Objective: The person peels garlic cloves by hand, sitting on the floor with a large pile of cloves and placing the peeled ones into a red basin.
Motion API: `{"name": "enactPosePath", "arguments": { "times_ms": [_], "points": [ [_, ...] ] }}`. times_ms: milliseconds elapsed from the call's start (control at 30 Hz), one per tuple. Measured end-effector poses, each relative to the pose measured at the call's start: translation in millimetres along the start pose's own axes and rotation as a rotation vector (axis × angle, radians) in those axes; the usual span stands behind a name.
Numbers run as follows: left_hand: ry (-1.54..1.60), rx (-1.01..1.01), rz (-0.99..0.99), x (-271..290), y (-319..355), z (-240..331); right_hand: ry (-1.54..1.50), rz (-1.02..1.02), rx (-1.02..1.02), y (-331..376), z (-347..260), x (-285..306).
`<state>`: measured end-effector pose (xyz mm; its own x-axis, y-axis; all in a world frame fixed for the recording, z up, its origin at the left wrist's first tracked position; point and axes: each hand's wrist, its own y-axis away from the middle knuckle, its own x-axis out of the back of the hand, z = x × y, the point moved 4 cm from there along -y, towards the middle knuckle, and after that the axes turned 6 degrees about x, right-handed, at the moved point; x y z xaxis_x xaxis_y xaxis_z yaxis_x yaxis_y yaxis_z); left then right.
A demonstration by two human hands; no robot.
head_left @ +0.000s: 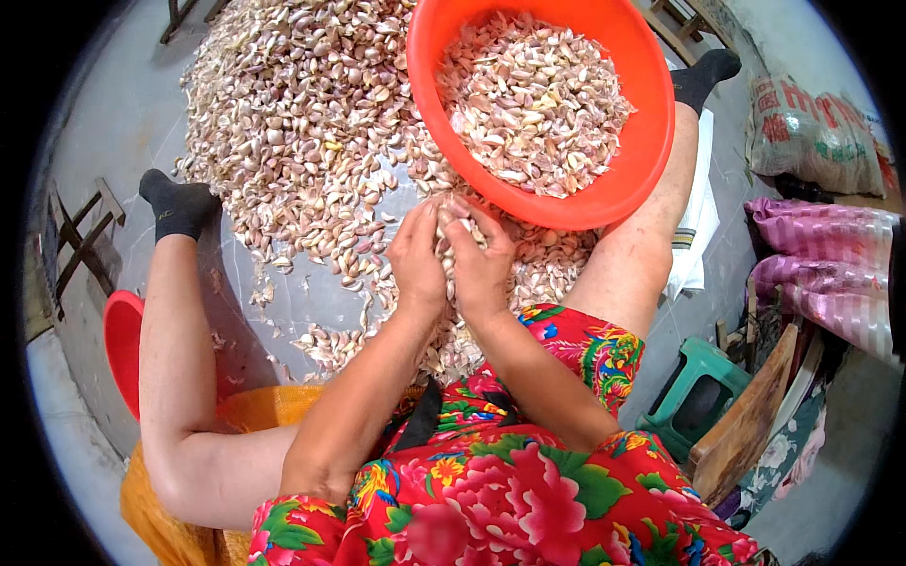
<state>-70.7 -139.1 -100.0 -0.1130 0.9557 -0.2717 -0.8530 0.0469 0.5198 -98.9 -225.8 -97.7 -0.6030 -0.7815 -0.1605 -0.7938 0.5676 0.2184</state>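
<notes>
My left hand (pixel 417 259) and my right hand (pixel 481 264) are side by side over the floor between my legs, fingertips closed together. A small pale garlic clove (pixel 454 207) shows between the fingertips, partly hidden by them. Below and beyond my hands spreads a big heap of loose garlic cloves (pixel 307 123), whitish to purple, thickest at the far left. Just beyond my right hand stands a round orange-red plastic basin (pixel 651 141), partly filled with garlic cloves (pixel 538 108) and papery skins. More cloves (pixel 552 259) lie under its near rim.
My legs stretch out on both sides of the heap. At the left are a red plastic thing (pixel 121 344) and orange woven sacking (pixel 156 491). On the right stand a green stool (pixel 703 387), a wooden board (pixel 746 415), a pink striped sack (pixel 826 269) and a filled clear sack (pixel 816 141).
</notes>
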Motion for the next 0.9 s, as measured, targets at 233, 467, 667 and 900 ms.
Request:
{"name": "enactPosePath", "arguments": {
  "times_ms": [233,467,667,900],
  "points": [
    [-0.362,-0.613,0.108,-11.5,56.8,105.3,0.072,-0.146,0.389,23.3,-118.4,-32.1],
    [0.029,-0.426,-0.432,-127.2,-9.1,185.4,0.150,-0.112,0.659,-81.7,-213.7,-25.8],
    [-0.283,-0.568,0.195,11.9,-22.6,154.1,0.392,-0.037,0.607,-15.5,-171.4,35.1],
    [-0.077,-0.098,0.094,84.8,-26.4,9.0,0.823,-0.342,0.477,-24.7,-23.3,-9.7]
  ]
}}
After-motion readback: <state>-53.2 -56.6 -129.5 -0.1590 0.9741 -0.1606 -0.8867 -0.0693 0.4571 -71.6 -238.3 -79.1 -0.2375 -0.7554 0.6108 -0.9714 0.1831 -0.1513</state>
